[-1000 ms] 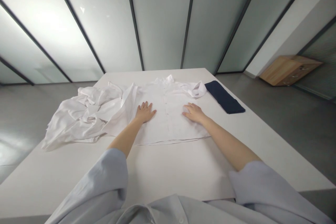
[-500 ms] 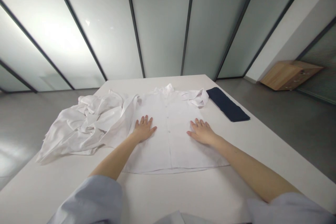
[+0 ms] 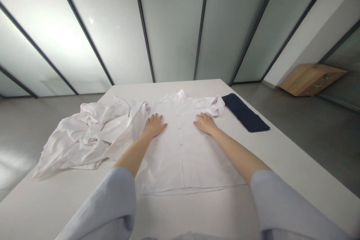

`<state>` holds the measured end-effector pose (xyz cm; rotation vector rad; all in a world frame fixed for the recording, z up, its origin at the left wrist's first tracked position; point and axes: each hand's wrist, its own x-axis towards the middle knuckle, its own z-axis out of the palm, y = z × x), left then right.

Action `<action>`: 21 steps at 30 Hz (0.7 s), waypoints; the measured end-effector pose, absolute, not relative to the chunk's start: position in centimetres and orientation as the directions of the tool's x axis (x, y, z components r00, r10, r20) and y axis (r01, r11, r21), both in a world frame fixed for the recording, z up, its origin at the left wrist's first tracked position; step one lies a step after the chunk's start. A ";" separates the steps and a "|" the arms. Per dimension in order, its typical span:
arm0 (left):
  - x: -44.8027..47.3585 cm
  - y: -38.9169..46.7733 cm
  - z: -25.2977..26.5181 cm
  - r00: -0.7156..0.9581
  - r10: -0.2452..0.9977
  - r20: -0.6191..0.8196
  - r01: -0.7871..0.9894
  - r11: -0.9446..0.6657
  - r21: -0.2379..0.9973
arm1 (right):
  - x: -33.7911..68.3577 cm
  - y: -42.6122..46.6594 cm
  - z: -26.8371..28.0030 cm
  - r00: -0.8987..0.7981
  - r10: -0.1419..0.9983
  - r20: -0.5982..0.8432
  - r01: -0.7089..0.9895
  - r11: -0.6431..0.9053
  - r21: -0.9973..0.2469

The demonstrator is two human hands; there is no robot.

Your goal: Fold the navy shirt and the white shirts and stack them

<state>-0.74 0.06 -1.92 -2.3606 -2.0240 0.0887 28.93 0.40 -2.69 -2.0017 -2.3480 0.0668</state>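
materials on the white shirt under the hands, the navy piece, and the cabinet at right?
White shirt: thin matte cloth, perhaps cotton or a blend; soft creases, thin hem.
Navy piece: probably cloth, matte; no sheen, weave too small to tell.
Cabinet: wood or wood-look laminate; brown, grain-like streaks.

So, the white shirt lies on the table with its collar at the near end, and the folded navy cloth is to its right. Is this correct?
Not quite: the head view shows the collar at the far end, not the near. The white button-front shirt lies on the table, the folded navy cloth to its right.
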 end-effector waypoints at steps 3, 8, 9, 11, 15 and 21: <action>-0.9 -0.1 -3.1 0.137 0.989 -0.052 0.989 -0.139 -0.048 | 29.0 0.2 -3.9 -0.132 0.991 0.003 0.989 0.132 -0.067; -1.4 -1.1 -3.3 0.142 0.987 -0.072 0.989 -0.145 -0.039 | 29.5 -0.7 -4.6 -0.151 0.989 -0.010 0.988 0.150 -0.045; -1.4 -1.3 -3.3 0.141 0.987 -0.074 0.989 -0.144 -0.037 | 29.5 -0.8 -4.6 -0.153 0.988 -0.012 0.987 0.152 -0.044; -1.4 -1.4 -3.3 0.141 0.987 -0.081 0.989 -0.144 -0.030 | 29.5 -1.0 -4.6 -0.157 0.988 -0.017 0.987 0.156 -0.050; -0.8 -1.0 -2.7 0.109 0.989 -0.100 0.993 -0.112 -0.027 | 29.4 -1.3 -4.6 -0.144 0.989 -0.015 0.988 0.143 -0.060; 2.3 0.2 -2.0 0.184 0.982 0.028 0.983 -0.185 0.015 | 29.5 -1.4 -4.9 -0.140 0.990 0.006 0.988 0.140 -0.060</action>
